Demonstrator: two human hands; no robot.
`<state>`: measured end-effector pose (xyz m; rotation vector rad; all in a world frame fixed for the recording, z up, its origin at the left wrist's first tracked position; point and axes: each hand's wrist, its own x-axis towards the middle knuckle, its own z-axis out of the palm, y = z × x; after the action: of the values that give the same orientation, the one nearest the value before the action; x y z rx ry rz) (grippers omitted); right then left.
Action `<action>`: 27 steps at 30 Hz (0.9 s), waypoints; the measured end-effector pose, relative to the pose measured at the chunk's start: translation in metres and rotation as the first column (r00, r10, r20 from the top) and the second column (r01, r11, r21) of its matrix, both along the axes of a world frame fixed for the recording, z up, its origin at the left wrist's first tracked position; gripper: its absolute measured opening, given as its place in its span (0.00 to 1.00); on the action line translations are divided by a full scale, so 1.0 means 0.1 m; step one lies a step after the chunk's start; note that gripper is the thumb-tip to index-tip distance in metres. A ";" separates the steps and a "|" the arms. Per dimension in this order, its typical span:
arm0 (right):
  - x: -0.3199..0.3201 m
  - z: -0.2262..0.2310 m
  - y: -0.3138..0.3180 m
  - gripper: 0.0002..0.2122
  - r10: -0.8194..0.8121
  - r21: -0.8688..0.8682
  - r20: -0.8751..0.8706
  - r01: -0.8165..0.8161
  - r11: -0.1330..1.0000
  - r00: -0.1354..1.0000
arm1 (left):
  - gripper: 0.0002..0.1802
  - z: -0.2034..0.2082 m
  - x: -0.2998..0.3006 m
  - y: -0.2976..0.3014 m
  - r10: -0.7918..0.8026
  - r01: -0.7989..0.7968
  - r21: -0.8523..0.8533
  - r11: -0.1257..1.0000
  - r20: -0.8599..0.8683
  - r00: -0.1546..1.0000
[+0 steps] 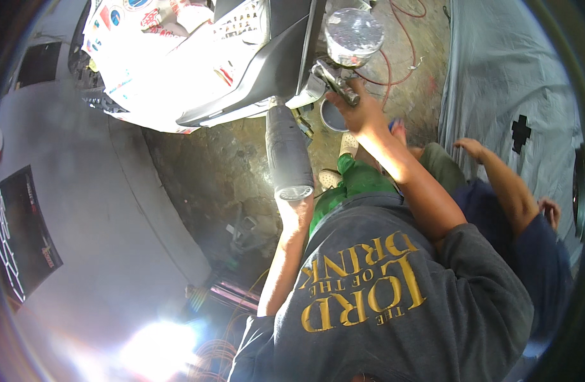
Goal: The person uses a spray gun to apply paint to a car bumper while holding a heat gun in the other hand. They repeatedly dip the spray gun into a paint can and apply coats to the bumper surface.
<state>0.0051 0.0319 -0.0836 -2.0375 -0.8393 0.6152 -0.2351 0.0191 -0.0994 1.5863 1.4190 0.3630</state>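
Silver metal tool [337, 84] first: in the head view it's up in the right hand [361, 108], fingers curled around it, right beside the edge of a dark grey panel [267, 76]. Just past it there's a round clear-looking container [354, 38] with a shiny silvery top; can't tell if that's a lid or liquid, or whether it's joined to the tool. Below is a grey round tub [333, 116], partly behind the hand, contents not readable. The left hand [296, 211] is under the back end of a dark tapered cylinder tool [289, 149] whose nose reaches the panel; its fingers are hidden, so can't tell their grip. Red hose [410, 48] loops over the floor [426, 83].
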 end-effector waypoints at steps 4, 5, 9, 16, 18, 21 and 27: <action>-0.17 0.14 0.12 0.22 0.138 -0.097 -0.063 -0.144 0.985 0.988 | 0.33 0.03 -0.01 0.01 0.120 -0.127 0.067 0.990 0.109 0.987; -0.21 0.10 0.13 0.22 0.181 -0.085 -0.053 -0.185 0.979 0.982 | 0.32 0.00 -0.04 0.03 0.128 -0.140 0.081 0.987 0.133 0.983; -0.30 0.27 0.19 0.22 0.351 -0.091 -0.126 -0.363 0.927 0.928 | 0.25 -0.09 -0.14 0.03 0.203 -0.230 0.097 0.968 0.229 0.952; -0.21 0.34 0.32 0.25 0.296 -0.113 -0.061 -0.302 0.947 0.953 | 0.19 -0.19 -0.16 0.08 0.192 -0.214 0.044 0.976 0.295 0.936; -0.21 0.42 0.41 0.26 0.267 -0.167 -0.111 -0.282 0.945 0.957 | 0.18 -0.12 -0.13 0.09 0.196 -0.219 0.039 0.975 0.317 0.928; -0.23 0.34 0.55 0.27 0.305 -0.095 -0.084 -0.312 0.945 0.949 | 0.16 -0.12 -0.09 0.07 0.197 -0.231 0.073 0.970 0.316 0.928; -0.21 0.19 0.71 0.27 0.336 -0.055 -0.043 -0.338 0.940 0.941 | 0.15 -0.33 0.03 0.02 0.246 -0.271 0.053 0.961 0.274 0.930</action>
<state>-0.0160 0.1029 -0.0644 -1.9455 -1.1758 0.8706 -0.2326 0.0212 -0.1321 1.3612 1.4181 0.7776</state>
